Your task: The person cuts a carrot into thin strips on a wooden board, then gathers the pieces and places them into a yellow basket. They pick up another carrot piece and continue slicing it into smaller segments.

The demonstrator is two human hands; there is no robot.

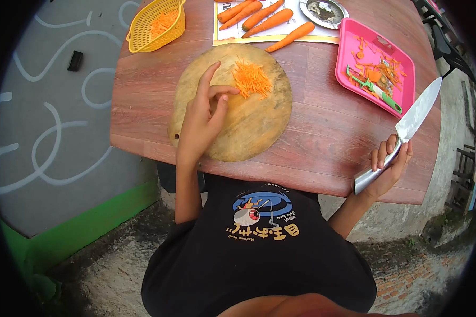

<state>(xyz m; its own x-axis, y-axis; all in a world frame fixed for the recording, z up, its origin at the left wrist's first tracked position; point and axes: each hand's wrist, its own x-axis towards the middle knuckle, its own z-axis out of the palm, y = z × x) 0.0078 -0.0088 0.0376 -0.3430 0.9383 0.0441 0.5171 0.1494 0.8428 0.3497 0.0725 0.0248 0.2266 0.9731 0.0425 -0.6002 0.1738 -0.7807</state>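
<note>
My left hand [207,112] is over the round wooden cutting board [232,137], its index finger raised and the other fingers loosely bent, apart from the thumb. Right beside its fingertips lies a small pile of shredded carrot [252,78] on the board's upper part. Off to the right, my right hand [390,161] grips a kitchen knife [419,112] by its metal handle. The wide blade points up and away, near the corner of a pink tray [345,68]. Inside that tray are carrot scraps and a green-handled peeler [384,96].
A yellow basket [179,26] holding shredded carrot stands at the table's far left. Several whole carrots [269,22] lie on a printed sheet [225,34] at the back, next to a round metal ashtray [324,11]. The wooden table [312,153] has its near edge by my body.
</note>
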